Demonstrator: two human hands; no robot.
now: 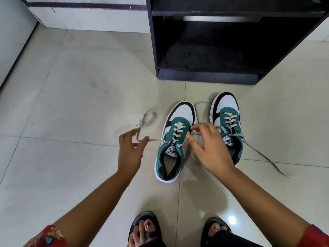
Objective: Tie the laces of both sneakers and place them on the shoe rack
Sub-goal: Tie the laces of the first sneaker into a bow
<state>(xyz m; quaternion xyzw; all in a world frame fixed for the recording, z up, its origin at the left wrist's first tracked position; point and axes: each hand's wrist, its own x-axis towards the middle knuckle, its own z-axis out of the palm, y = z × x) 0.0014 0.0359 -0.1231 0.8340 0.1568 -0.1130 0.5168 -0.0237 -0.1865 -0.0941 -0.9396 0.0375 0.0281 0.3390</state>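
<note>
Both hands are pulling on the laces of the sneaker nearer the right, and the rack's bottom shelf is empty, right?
Not quite. The head view shows both hands, left and right, on the laces of the left sneaker; the right sneaker lies untouched. The shoe rack is indeed empty.

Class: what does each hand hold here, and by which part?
Left hand pinches the left sneaker's lace partway along, free end looping beyond. Right hand pinches its other lace near the eyelets.
</note>
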